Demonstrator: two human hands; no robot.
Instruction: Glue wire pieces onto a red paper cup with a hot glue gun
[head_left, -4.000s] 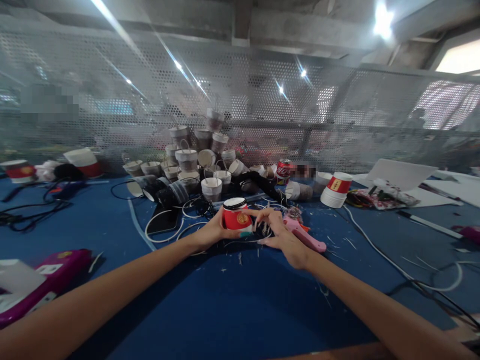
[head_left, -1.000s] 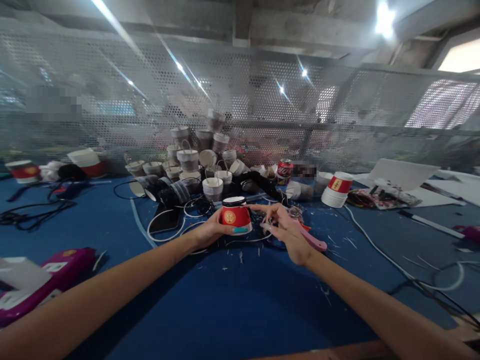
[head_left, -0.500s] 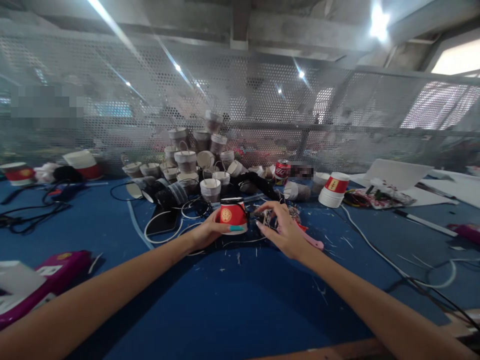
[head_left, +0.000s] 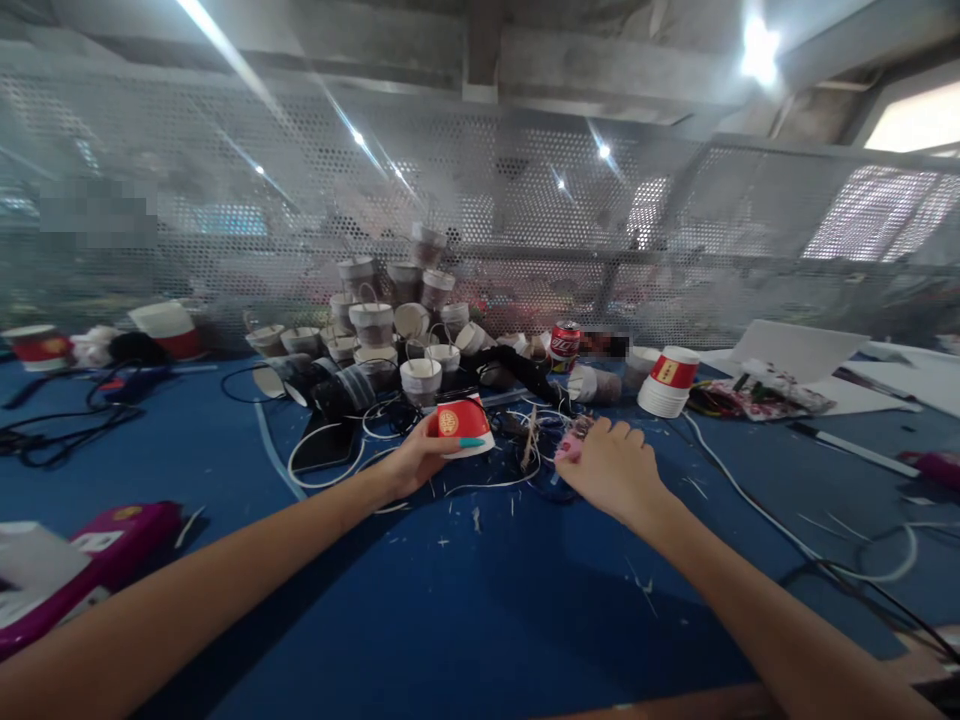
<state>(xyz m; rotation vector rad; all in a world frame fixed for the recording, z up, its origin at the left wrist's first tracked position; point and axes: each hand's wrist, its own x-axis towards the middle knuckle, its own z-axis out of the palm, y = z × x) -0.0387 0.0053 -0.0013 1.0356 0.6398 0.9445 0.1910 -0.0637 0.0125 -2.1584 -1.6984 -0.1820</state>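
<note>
My left hand (head_left: 411, 458) is closed around a red paper cup (head_left: 466, 420) with a gold round emblem. The cup sits tilted in the grip, its white rim downward, and a teal-nailed thumb lies across its side. My right hand (head_left: 619, 470) is curled over a pink tool (head_left: 571, 440) on the table; most of the tool is hidden under the palm, so its kind is unclear. Between the hands lies a tangle of thin wires and string (head_left: 529, 440), with a small wooden-looking stick standing out of it.
Small white-and-grey cups with string handles (head_left: 371, 325) are piled at the back centre. A red drink can (head_left: 564, 340), a stack of paper cups (head_left: 667, 382) and a phone (head_left: 324, 445) lie around. A purple box (head_left: 124, 540) is at left; a white cable (head_left: 750, 510) crosses the right.
My right hand has moved from beside the cup to the right and closed over the pink tool. The red cup has tilted slightly in my left hand.
</note>
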